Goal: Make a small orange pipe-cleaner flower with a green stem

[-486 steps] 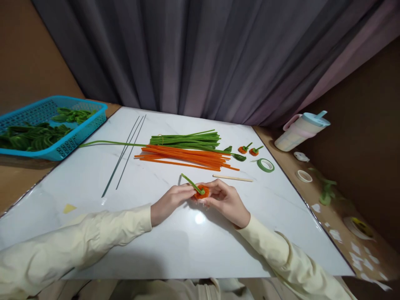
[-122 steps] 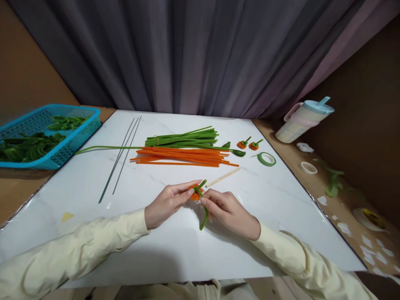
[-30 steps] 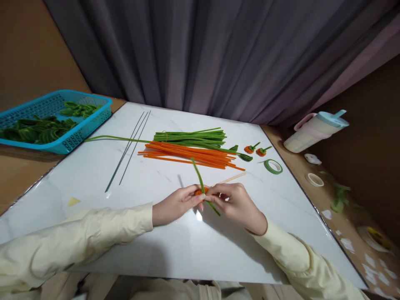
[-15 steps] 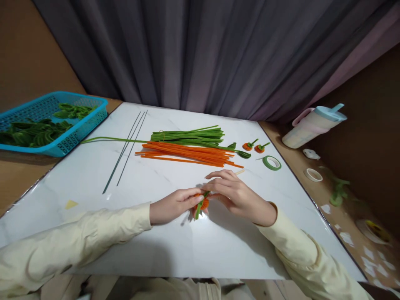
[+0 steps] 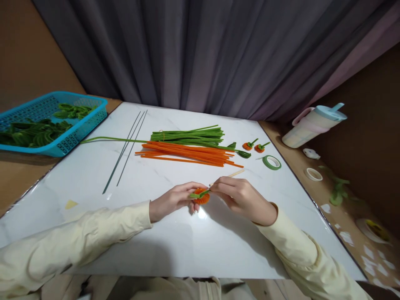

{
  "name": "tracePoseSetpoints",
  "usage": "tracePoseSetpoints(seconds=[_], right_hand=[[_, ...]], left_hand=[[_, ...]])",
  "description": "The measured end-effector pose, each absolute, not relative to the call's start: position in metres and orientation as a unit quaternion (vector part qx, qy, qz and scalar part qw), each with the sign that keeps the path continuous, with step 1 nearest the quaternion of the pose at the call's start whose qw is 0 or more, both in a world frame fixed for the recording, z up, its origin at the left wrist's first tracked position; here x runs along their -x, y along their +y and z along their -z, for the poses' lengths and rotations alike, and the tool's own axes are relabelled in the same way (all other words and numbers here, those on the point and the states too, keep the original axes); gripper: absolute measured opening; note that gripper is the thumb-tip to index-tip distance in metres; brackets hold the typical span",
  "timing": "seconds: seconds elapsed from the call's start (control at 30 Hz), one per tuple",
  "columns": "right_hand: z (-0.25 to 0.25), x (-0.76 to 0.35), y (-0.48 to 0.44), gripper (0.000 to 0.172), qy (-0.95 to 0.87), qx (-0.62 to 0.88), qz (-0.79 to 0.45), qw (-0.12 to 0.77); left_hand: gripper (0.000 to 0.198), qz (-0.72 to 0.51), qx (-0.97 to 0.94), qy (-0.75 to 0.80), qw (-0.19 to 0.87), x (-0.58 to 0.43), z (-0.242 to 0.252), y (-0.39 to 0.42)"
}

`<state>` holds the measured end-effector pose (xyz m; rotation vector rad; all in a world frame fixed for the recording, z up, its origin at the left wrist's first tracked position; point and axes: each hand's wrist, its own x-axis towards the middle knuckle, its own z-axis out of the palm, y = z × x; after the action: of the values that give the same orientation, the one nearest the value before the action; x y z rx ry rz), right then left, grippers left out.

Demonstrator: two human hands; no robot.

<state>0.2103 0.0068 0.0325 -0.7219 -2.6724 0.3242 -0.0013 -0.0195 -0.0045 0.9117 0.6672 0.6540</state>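
Observation:
Close to the table's front, my left hand (image 5: 170,201) is closed around a small orange pipe-cleaner pumpkin (image 5: 203,198). A green pipe-cleaner strip (image 5: 196,195) lies across the pumpkin's top. The fingers of my right hand (image 5: 242,196) pinch the right end of that strip, just beside the pumpkin. Behind my right hand a thin wooden stick (image 5: 236,173) rests on the table. Farther back lie a bundle of orange pipe cleaners (image 5: 187,153) and a bundle of green pipe cleaners (image 5: 187,136).
Two finished-looking pumpkins (image 5: 259,148) and a roll of green tape (image 5: 271,163) sit at the right. Thin dark wires (image 5: 120,160) lie left. A blue basket (image 5: 62,146) holds green leaf shapes. A tumbler (image 5: 308,127) stands beyond the table's right edge.
My left hand has turned the pumpkin so more of its orange side shows. My right fingers have drawn together into a pinch on the green strip, uncovering more of the wooden stick.

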Motion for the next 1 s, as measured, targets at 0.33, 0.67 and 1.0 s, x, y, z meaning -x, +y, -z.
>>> tracePoseSetpoints(seconds=[0.33, 0.67, 1.0], right_hand=[[-0.044, -0.2, -0.001, 0.012, -0.932, 0.259, -0.13, 0.218], [-0.031, -0.182, -0.005, 0.017, -0.92, 0.27, -0.198, 0.205], [-0.037, -0.195, 0.006, 0.008, -0.887, 0.273, -0.286, 0.238]], left_hand=[[0.04, -0.319, -0.517, 0.355, 0.71, -0.001, 0.01, -0.021], [0.025, -0.313, -0.541, 0.345, 0.7, -0.005, 0.01, -0.025], [0.034, -0.313, -0.517, 0.345, 0.718, -0.003, 0.006, -0.025]])
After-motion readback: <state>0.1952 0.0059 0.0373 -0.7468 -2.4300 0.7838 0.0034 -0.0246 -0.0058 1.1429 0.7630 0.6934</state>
